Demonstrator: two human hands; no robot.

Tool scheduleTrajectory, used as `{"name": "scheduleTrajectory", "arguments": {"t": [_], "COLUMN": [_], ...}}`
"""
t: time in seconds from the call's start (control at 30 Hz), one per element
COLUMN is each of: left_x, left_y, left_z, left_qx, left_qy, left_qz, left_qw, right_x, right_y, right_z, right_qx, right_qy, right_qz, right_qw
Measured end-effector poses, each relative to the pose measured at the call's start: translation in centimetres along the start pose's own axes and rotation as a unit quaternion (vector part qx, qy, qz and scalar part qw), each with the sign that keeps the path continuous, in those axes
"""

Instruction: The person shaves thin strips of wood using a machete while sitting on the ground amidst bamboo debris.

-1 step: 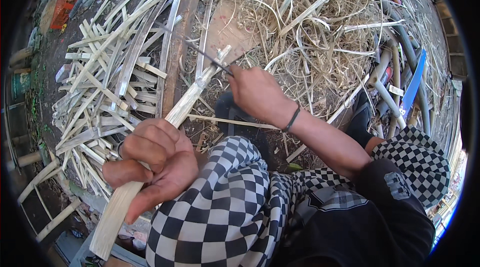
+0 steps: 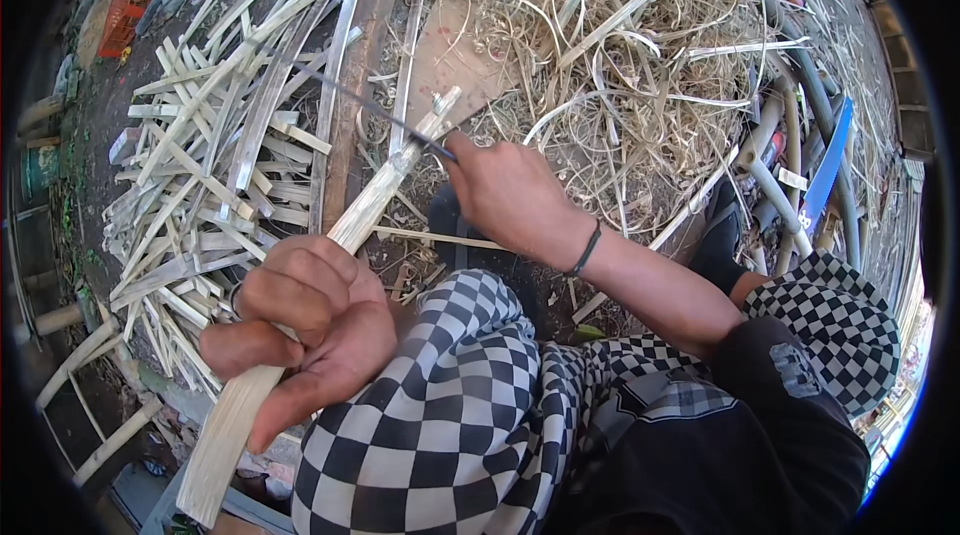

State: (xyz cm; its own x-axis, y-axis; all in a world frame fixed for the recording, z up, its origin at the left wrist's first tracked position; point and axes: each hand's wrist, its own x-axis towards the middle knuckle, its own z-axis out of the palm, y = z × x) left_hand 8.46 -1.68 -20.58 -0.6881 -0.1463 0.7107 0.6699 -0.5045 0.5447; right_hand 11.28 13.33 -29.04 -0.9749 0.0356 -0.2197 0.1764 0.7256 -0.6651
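A pale split bamboo strip (image 2: 228, 440) slants from the lower left up toward the middle. My left hand (image 2: 312, 307) is wrapped round its lower half, above my checkered trouser leg. In my right hand (image 2: 512, 197) is a knife (image 2: 372, 107) with a long, thin dark blade, slightly blurred. The blade lies across the strip near its narrow upper end, just below the tip. My right fingers hide the knife's handle.
Cut bamboo pieces (image 2: 190, 165) lie heaped on the left beside a wooden plank (image 2: 350, 150). Curled shavings (image 2: 650, 85) pile up ahead. On the right are a blue saw blade (image 2: 828, 170) and several bamboo poles (image 2: 775, 197). An orange crate (image 2: 130, 3) stands far left.
My right hand and the knife have shifted slightly left and down along the strip, toward my left hand. The left hand and strip have barely moved.
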Motion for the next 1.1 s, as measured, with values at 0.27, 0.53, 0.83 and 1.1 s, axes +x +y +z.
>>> {"name": "scheduleTrajectory", "arguments": {"t": [0.27,0.53,0.83,1.1], "left_x": [-0.4,0.0,0.1,-0.3], "left_y": [-0.8,-0.5,-0.1,-0.5], "left_z": [0.3,0.5,1.0,0.1], "left_qx": [0.003,0.011,0.0,0.018], "left_qy": [0.001,0.07,0.032,0.024], "left_qz": [-0.017,-0.005,0.007,-0.003], "left_qw": [1.0,0.998,0.999,1.0], "right_x": [2.4,2.1,2.2,1.7], "right_y": [4.1,6.2,6.9,3.9], "right_z": [1.9,2.9,2.9,1.7], "right_qx": [-0.046,-0.011,-0.009,-0.05], "right_qy": [0.068,0.043,0.05,0.027], "right_qz": [-0.005,0.044,-0.006,-0.045], "right_qw": [0.997,0.998,0.999,0.997]}}
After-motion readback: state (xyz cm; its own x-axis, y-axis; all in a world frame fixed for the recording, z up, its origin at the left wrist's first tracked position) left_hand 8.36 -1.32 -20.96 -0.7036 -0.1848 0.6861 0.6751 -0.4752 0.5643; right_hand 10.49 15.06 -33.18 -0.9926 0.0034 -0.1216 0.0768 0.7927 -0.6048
